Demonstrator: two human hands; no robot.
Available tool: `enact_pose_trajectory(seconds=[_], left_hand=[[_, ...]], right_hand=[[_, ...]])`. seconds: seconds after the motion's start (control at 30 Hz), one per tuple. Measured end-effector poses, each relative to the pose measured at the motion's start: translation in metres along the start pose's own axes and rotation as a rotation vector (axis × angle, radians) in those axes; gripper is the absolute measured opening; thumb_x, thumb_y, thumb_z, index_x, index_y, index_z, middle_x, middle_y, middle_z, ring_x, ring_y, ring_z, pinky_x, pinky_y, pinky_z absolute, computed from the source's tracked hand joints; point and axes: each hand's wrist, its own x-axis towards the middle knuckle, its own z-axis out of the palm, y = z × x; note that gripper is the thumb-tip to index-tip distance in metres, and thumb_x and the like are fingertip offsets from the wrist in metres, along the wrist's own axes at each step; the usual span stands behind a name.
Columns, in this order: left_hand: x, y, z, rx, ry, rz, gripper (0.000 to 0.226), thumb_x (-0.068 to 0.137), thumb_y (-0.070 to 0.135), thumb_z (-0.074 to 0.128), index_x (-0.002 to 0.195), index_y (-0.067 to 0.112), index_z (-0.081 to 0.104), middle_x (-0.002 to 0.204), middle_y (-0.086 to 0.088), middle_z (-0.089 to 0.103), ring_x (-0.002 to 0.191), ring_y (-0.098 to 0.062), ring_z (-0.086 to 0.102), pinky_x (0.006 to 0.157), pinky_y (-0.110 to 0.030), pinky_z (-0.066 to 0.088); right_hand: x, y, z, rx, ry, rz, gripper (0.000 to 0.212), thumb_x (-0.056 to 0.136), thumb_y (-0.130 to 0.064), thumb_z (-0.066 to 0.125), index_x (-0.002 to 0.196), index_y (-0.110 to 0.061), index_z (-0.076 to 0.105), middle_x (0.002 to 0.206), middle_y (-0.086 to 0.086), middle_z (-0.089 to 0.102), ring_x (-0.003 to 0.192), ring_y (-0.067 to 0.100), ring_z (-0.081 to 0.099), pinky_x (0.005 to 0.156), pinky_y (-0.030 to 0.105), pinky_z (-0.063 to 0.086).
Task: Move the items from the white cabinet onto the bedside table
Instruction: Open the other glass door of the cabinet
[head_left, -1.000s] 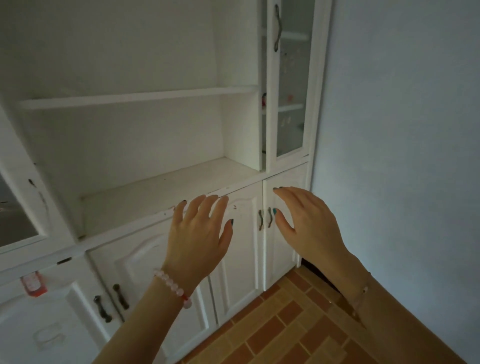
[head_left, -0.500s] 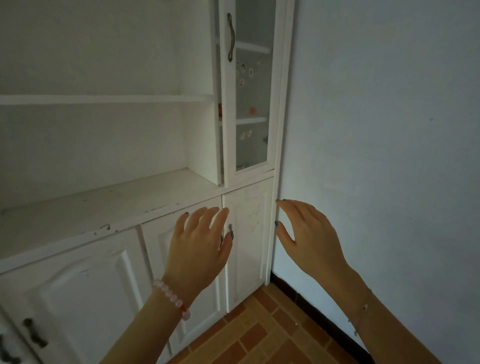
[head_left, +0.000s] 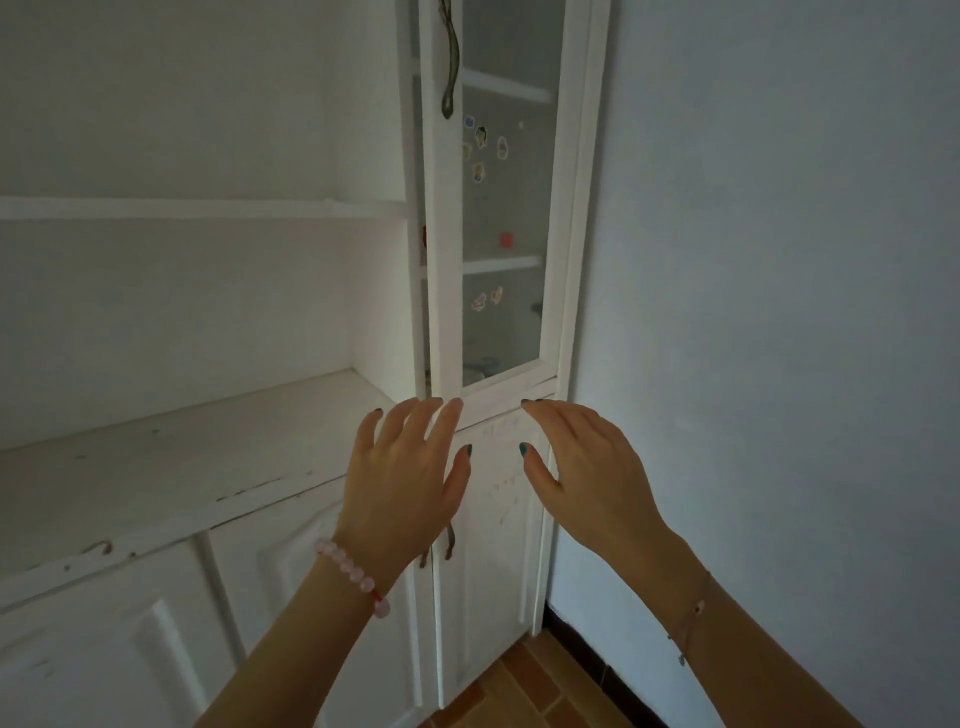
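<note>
hovering nearer the glass door (head_left: 500, 218) now: left hand (head_left: 402, 486), right hand (head_left: 584, 478), both spread, empty

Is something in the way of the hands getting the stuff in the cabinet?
Yes. The glass door looks shut, in front of the dim items inside. The left hand and right hand are open below it, holding nothing.

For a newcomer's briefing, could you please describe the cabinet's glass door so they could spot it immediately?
Find the white cabinet and go to its right end, beside the bare wall. The glass door is the tall narrow one there, above the solid lower doors and right of the open shelves. It alone has a see-through pane, dotted with small stickers.
</note>
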Motion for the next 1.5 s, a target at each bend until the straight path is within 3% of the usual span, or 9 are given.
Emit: enact_pose_trajectory(seconds=[0.13, 0.3, 0.43, 0.53, 0.87, 1.07, 1.2, 1.33, 1.5], left_hand=[[0.043, -0.025, 0.034, 0.015, -0.019, -0.042, 0.052, 0.088, 0.041, 0.032, 0.116, 0.009, 0.063, 0.108, -0.011, 0.068, 0.099, -0.032, 0.065, 0.083, -0.054, 0.052], [0.079, -0.05, 0.068, 0.028, -0.049, -0.109, 0.063, 0.097, 0.046, 0.013, 0.115, 0.011, 0.063, 0.107, -0.008, 0.069, 0.097, -0.028, 0.066, 0.083, -0.052, 0.052], [0.096, -0.059, 0.082, 0.078, -0.072, -0.118, 0.05, 0.089, 0.041, 0.031, 0.115, 0.012, 0.063, 0.106, -0.007, 0.069, 0.097, -0.027, 0.066, 0.084, -0.05, 0.052], [0.115, -0.067, 0.082, 0.129, -0.048, -0.141, 0.05, 0.088, 0.039, 0.032, 0.115, 0.011, 0.064, 0.107, -0.007, 0.069, 0.098, -0.027, 0.066, 0.083, -0.05, 0.052], [0.175, -0.067, 0.065, 0.28, 0.098, -0.209, 0.046, 0.087, 0.036, 0.036, 0.116, 0.011, 0.061, 0.107, -0.006, 0.068, 0.098, -0.026, 0.065, 0.083, -0.046, 0.052], [0.197, -0.06, 0.055, 0.369, 0.198, -0.258, 0.045, 0.088, 0.034, 0.038, 0.115, 0.009, 0.063, 0.106, -0.006, 0.068, 0.097, -0.026, 0.065, 0.083, -0.046, 0.053], [0.195, -0.062, 0.058, 0.435, 0.231, -0.293, 0.045, 0.088, 0.034, 0.038, 0.115, 0.01, 0.064, 0.107, -0.006, 0.068, 0.098, -0.026, 0.065, 0.084, -0.047, 0.052], [0.188, -0.064, 0.062, 0.473, 0.233, -0.301, 0.044, 0.086, 0.033, 0.04, 0.115, 0.011, 0.064, 0.107, -0.006, 0.068, 0.098, -0.026, 0.064, 0.086, -0.046, 0.051], [0.178, -0.066, 0.067, 0.477, 0.21, -0.281, 0.043, 0.086, 0.033, 0.04, 0.114, 0.011, 0.064, 0.106, -0.007, 0.068, 0.097, -0.027, 0.065, 0.085, -0.047, 0.051]], right_hand=[[0.046, 0.032, 0.045, 0.017, -0.024, -0.02, 0.042, 0.082, -0.038, 0.054, 0.116, -0.014, 0.061, 0.111, 0.006, 0.068, 0.097, 0.025, 0.066, 0.083, 0.041, 0.051], [0.083, 0.055, 0.094, 0.027, -0.008, -0.067, 0.04, 0.081, -0.039, 0.054, 0.111, -0.015, 0.064, 0.104, 0.003, 0.07, 0.09, 0.021, 0.068, 0.079, 0.032, 0.051], [0.105, 0.065, 0.122, 0.09, -0.031, -0.099, 0.041, 0.085, -0.038, 0.046, 0.114, -0.013, 0.062, 0.105, 0.005, 0.069, 0.092, 0.022, 0.067, 0.08, 0.036, 0.052], [0.128, 0.071, 0.136, 0.127, -0.024, -0.153, 0.045, 0.086, -0.039, 0.038, 0.115, -0.012, 0.061, 0.105, 0.005, 0.069, 0.093, 0.022, 0.066, 0.081, 0.038, 0.054], [0.222, 0.099, 0.151, 0.273, 0.095, -0.361, 0.038, 0.082, -0.028, 0.056, 0.116, -0.011, 0.059, 0.107, 0.005, 0.068, 0.095, 0.022, 0.065, 0.082, 0.037, 0.052], [0.275, 0.117, 0.151, 0.269, 0.165, -0.547, 0.04, 0.085, -0.031, 0.044, 0.115, -0.011, 0.06, 0.106, 0.005, 0.068, 0.096, 0.021, 0.064, 0.084, 0.035, 0.051], [0.296, 0.118, 0.159, 0.225, 0.218, -0.67, 0.04, 0.084, -0.03, 0.042, 0.114, -0.012, 0.062, 0.108, 0.004, 0.067, 0.099, 0.021, 0.062, 0.086, 0.038, 0.051], [0.31, 0.117, 0.184, 0.081, 0.187, -0.838, 0.041, 0.084, -0.031, 0.042, 0.116, -0.015, 0.06, 0.123, 0.006, 0.06, 0.117, 0.024, 0.054, 0.097, 0.047, 0.043], [0.313, 0.112, 0.215, -0.144, 0.028, -1.021, 0.046, 0.071, -0.032, 0.071, 0.113, -0.015, 0.065, 0.126, 0.008, 0.059, 0.123, 0.027, 0.049, 0.097, 0.057, 0.04]])
